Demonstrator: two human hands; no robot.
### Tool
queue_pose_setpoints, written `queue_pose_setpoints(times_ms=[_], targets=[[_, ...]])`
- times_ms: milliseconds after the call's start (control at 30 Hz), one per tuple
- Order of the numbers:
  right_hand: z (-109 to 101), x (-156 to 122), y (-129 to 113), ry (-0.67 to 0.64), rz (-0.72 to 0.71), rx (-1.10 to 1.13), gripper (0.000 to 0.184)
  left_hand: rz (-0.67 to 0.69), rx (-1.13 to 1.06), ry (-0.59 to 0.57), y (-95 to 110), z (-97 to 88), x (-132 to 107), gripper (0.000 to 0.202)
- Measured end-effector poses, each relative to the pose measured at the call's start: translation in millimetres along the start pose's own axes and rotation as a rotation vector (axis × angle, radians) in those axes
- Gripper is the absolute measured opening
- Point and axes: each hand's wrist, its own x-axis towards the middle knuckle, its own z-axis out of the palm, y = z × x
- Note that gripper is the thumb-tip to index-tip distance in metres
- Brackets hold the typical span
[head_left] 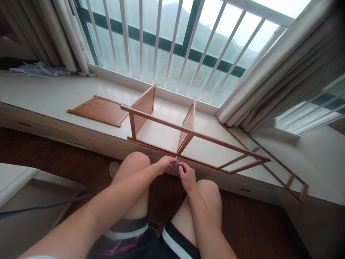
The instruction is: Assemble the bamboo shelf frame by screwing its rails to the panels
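A partly assembled wooden frame (188,133) with two upright panels lies on the white window ledge (54,97) in front of me. My left hand (166,165) and my right hand (185,174) meet just below the frame's near rail. Both pinch a small thin pale piece (176,161) between their fingertips; it is too small to name. My knees sit under the hands.
A flat wooden panel (98,110) lies on the ledge to the left. Another slatted wooden frame (283,172) rests at the right. Crumpled paper (37,69) lies at far left by the curtains. A white surface (13,178) and a dark cable (48,205) are at lower left.
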Motion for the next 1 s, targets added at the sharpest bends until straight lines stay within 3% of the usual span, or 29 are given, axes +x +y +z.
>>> queue_pose_setpoints(times_ms=[133, 1000], targets=[[2.6, 0.1, 0.7, -0.099, 0.042, -0.025, 0.031, 0.007, 0.002, -0.003, -0.5, -0.6, 1.0, 0.028], [-0.6, -1.1, -4.0, 0.023, 0.035, 0.117, 0.024, -0.018, -0.017, -0.024, 4.1, 0.1, -4.8, 0.028]])
